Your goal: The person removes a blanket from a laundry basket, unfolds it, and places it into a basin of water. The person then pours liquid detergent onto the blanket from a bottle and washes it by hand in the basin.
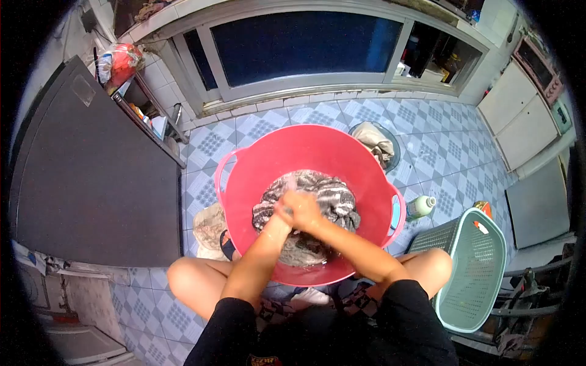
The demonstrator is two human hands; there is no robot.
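Note:
My right hand is closed in a fist over the middle of a wide red tub. Pressed against it is my left hand, slightly blurred, its fingers curled and partly covered. Whatever lies between the two hands is hidden. Right beneath them, wet dark-and-white patterned laundry is bunched up in the tub, with a paler, soaked part nearer to me. The tub stands between my knees and has a loop handle on each side.
A white-green bottle and a green plastic basket stand to the right. Behind the tub, a basin holds beige cloth. Pale fabric lies at the left. A dark panel borders the tiled floor.

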